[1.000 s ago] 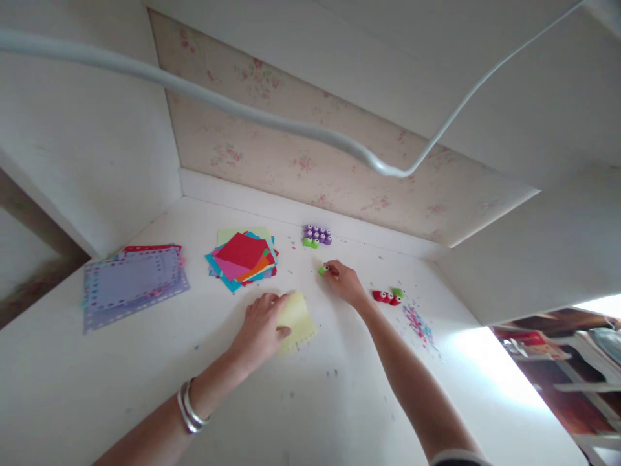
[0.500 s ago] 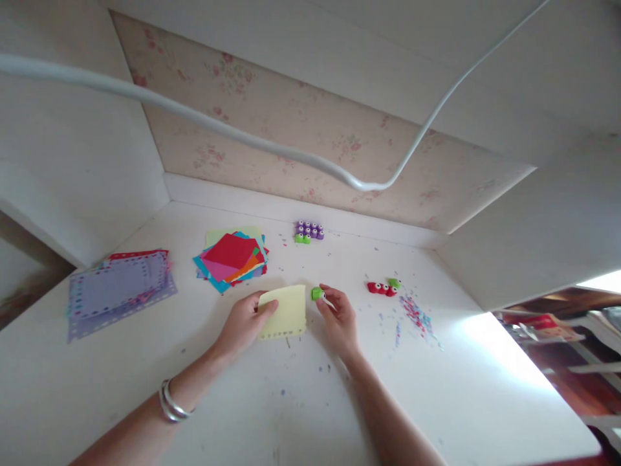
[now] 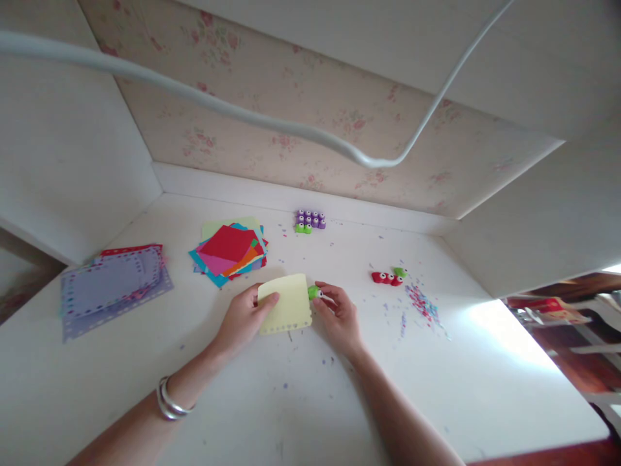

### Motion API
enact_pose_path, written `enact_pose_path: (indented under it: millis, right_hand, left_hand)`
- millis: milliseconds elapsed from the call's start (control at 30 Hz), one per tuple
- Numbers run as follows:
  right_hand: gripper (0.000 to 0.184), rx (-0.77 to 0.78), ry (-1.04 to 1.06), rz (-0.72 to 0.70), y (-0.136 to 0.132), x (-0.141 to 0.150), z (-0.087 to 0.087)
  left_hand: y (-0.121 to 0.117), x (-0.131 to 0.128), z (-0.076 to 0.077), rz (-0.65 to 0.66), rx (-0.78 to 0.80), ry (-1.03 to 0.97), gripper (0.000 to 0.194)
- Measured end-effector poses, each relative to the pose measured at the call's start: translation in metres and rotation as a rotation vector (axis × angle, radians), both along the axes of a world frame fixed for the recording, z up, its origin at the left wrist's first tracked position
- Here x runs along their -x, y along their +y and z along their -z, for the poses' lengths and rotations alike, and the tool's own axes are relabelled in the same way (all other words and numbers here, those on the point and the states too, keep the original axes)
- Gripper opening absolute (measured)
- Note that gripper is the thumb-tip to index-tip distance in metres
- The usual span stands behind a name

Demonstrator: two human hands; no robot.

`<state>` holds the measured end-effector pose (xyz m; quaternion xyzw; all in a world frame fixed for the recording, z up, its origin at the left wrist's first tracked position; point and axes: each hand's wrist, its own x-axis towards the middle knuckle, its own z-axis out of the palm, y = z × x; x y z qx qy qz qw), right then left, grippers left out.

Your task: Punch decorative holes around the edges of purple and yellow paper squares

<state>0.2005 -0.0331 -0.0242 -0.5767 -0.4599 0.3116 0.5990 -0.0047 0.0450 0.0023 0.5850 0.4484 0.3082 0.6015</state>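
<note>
A pale yellow paper square (image 3: 287, 303) lies on the white desk (image 3: 310, 401), its near edge punched with small holes. My left hand (image 3: 244, 316) pinches its left side, thumb on top. My right hand (image 3: 336, 312) is closed on a small green paper punch (image 3: 314, 292) that touches the sheet's right edge.
A fan of coloured paper squares (image 3: 229, 252) lies behind the hands. Punched purple sheets (image 3: 114, 283) lie far left. Purple and green punches (image 3: 309, 221) sit near the back wall, red punches (image 3: 388, 277) at the right beside paper confetti (image 3: 421, 304). A white cable (image 3: 272, 123) hangs overhead.
My right hand carried the green punch from the back of the desk to the yellow sheet's right edge. My left hand turned the sheet square and held it.
</note>
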Motion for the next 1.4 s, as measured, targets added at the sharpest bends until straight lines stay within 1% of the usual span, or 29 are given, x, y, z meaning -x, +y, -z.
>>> enact_pose_path:
  millis: [167, 367, 667, 767, 967, 1100, 1233, 1400]
  right_hand:
    - [0.021, 0.02, -0.019, 0.019, 0.0008, 0.0009, -0.0008]
    - [0.018, 0.03, -0.076, 0.025, -0.001, 0.0008, -0.0032]
    - [0.015, 0.035, -0.18, 0.048, -0.0009, 0.0029, -0.0064]
    - [0.016, 0.063, -0.206, 0.059, -0.0014, 0.0032, -0.0072]
    - [0.016, 0.083, -0.196, 0.056, -0.002, 0.0032, -0.0076]
    - [0.015, 0.053, -0.179, 0.048, -0.001, 0.0023, -0.0067]
    - [0.017, 0.033, -0.172, 0.038, -0.0008, 0.0018, -0.006]
    - [0.02, 0.094, -0.164, 0.054, -0.0004, 0.0026, -0.0074]
  left_hand:
    - [0.0003, 0.0012, 0.0036, 0.005, -0.048, 0.038, 0.044]
    - [0.0005, 0.0011, 0.0068, -0.006, -0.091, 0.07, 0.043]
    - [-0.0011, 0.0011, 0.0009, 0.003, -0.137, 0.09, 0.039]
    - [-0.0007, 0.0011, 0.0, 0.016, -0.165, 0.104, 0.039]
    - [-0.0001, 0.0021, 0.001, 0.037, -0.222, 0.16, 0.037]
    - [-0.0006, 0.003, 0.0014, 0.038, -0.227, 0.184, 0.036]
    - [-0.0006, 0.0028, 0.0007, 0.056, -0.194, 0.162, 0.037]
    - [-0.0009, 0.0026, -0.0011, 0.064, -0.146, 0.105, 0.038]
